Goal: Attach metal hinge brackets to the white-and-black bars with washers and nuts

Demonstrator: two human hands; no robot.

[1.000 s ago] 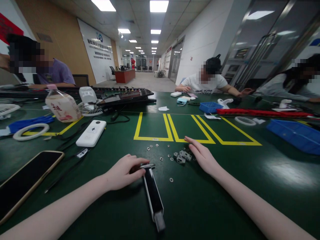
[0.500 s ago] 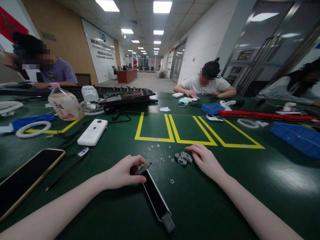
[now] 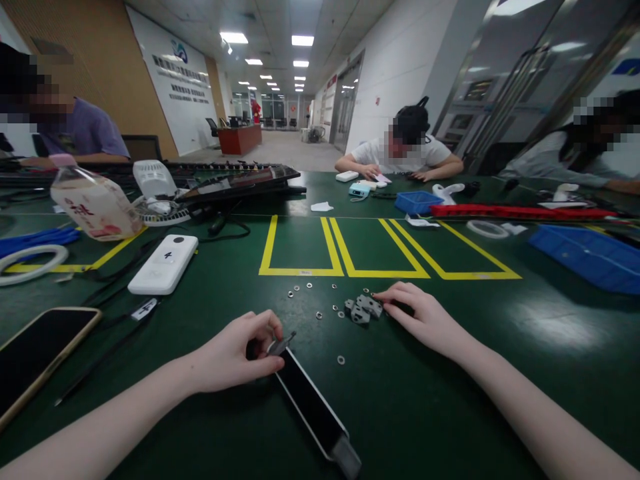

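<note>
My left hand (image 3: 250, 347) pinches a small grey metal piece (image 3: 279, 347) at the upper end of a long bar (image 3: 313, 400) with a black face and light edges. A grey block caps the bar's lower end, nearer to me. My right hand (image 3: 425, 313) rests on the table with fingers stretched out, beside a small pile of grey metal brackets (image 3: 363, 309). Its index fingertip lies close to a tiny ring (image 3: 367, 291). Several small metal rings lie scattered between my hands, one washer (image 3: 341, 360) nearer to me.
Yellow tape outlines (image 3: 300, 272) mark the green table ahead. At left lie a phone (image 3: 45, 360), a white power bank (image 3: 165, 263) with a cord, and a bottle (image 3: 95, 203). Blue trays (image 3: 590, 257) stand at right. Other people sit around the table.
The view has shifted slightly to the right. Both hands keep nearly the same places; my right fingers have drawn slightly together beside the brackets. The small piece stays in my left hand.
</note>
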